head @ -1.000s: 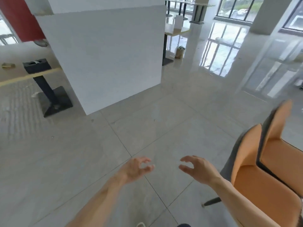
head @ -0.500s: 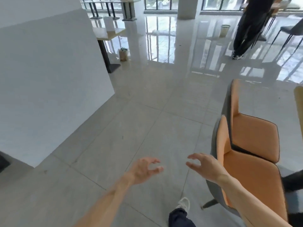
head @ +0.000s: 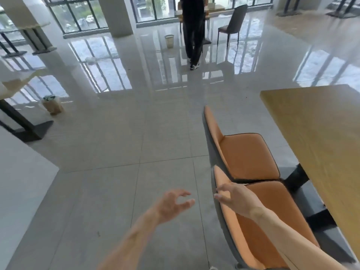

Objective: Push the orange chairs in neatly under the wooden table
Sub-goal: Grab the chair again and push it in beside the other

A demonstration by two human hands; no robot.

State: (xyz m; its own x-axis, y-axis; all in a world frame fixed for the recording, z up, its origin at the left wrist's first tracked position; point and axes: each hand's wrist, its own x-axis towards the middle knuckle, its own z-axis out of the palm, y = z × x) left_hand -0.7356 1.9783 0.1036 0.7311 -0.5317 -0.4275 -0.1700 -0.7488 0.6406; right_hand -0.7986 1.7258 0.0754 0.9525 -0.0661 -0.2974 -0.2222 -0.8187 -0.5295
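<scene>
- Standing beside the person, I saw two orange chairs side by side along the near long edge of the wooden table [head: 319, 133], both facing it with their backs turned out toward the open floor [head: 116, 152].
- The nearer orange chair [head: 272, 215] lay to the right of both hands; its seat looked still clear of the tabletop, so by my judgement it had not yet been pushed in.
- The farther orange chair [head: 247, 152] sat just beyond it, the two seats almost touching, and its seat also showed fully out from under the table.
- The right hand [head: 235, 199] was much the nearer: it hung at the top of the nearer chair's backrest, fingers loosely spread and holding nothing; whether the fingertips actually touched the rim I could not tell.
- The left hand [head: 171, 205] hovered over bare floor just left of that backrest, fingers curled in a loose claw, holding nothing.
- The push would have to run rightward, across the backrest toward the table edge, square to the table's long axis, and I judged the black table leg [head: 296, 178] between the seats and the tabletop to be the thing to watch.
- No brand, label or readable writing showed anywhere on the chairs or table.
- Another person [head: 192, 32] in dark clothes stood well apart, by a dark chair [head: 233, 22] near the windows.
</scene>
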